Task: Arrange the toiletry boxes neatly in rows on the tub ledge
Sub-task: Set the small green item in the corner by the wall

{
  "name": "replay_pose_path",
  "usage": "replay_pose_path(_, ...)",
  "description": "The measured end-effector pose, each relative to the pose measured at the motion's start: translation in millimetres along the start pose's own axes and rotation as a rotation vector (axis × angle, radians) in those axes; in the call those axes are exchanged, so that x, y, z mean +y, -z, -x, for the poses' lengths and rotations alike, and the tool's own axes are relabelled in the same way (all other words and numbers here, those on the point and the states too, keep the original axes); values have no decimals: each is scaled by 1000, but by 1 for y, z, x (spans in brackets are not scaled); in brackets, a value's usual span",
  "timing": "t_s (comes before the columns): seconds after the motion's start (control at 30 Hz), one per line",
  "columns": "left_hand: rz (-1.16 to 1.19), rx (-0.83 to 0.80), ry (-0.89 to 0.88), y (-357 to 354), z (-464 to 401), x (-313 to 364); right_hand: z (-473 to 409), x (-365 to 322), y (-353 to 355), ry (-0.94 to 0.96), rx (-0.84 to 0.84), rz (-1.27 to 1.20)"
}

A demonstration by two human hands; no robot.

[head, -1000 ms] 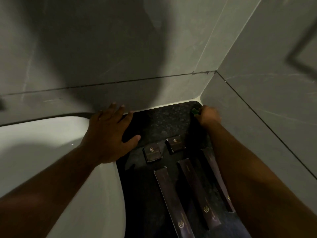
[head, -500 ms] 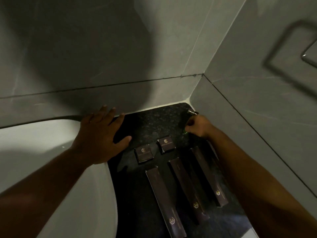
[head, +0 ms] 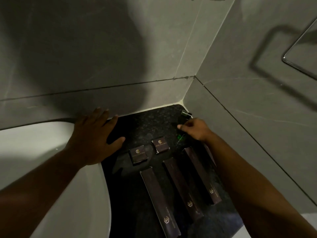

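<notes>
Walls (head: 103, 48): grey tiles meet in a corner behind the ledge.
Tub (head: 42, 152): white basin, along the ledge's left edge.
Ledge (head: 154, 121): dark speckled stone, its far end reaching the wall corner.
Left hand (head: 92, 140): lies flat, palm down, fingers spread, on the far left edge of the ledge where it meets the tub rim; its grip is wide and holds nothing; the thumb points toward the small boxes and stops just short of them.
Right hand (head: 195, 128): at the far right corner of the ledge, fingers curled in a narrow pinch; whether it holds the green thing I cannot tell.
Long boxes: three dark ones lie side by side down the middle of the ledge, a left one (head: 159, 203), a middle one (head: 183, 189) and a right one (head: 200, 176), each angled slightly; the right forearm crosses just beside the right one.
Small boxes: two square dark ones with gold logos, the left (head: 138, 154) near the left thumb, the right (head: 160, 145) between both hands, apart from either.
Green thing (head: 181, 137): small, shiny, just below the right fingers.
Dark cap-like item (head: 186, 114): in the far right corner, just beyond the right hand.
</notes>
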State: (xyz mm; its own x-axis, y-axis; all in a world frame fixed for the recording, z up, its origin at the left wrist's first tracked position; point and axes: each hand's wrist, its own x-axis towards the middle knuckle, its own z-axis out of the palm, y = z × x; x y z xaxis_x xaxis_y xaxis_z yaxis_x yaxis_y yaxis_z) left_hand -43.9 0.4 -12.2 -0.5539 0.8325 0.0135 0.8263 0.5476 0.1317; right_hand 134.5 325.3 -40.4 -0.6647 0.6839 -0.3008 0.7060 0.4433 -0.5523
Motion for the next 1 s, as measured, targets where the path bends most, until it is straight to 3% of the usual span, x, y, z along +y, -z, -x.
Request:
replay_pose_path(0.1,8,-8,-11,1,1,1,-14,3,14,4,191,84)
replay_pose_path(0.17,5,-12,-15,2,1,1,-27,4,21,9,226,195)
replay_pose_path(0.5,-76,-34,5,-4,-5,-2,-86,2,2,-11,117,403)
replay_pose_path(0.7,-88,-39,0,0,-2,-2,-65,2,15,47,150,322)
replay_pose_path(1.0,-55,-17,-29,2,-3,1,-25,8,46,-46,-42,447)
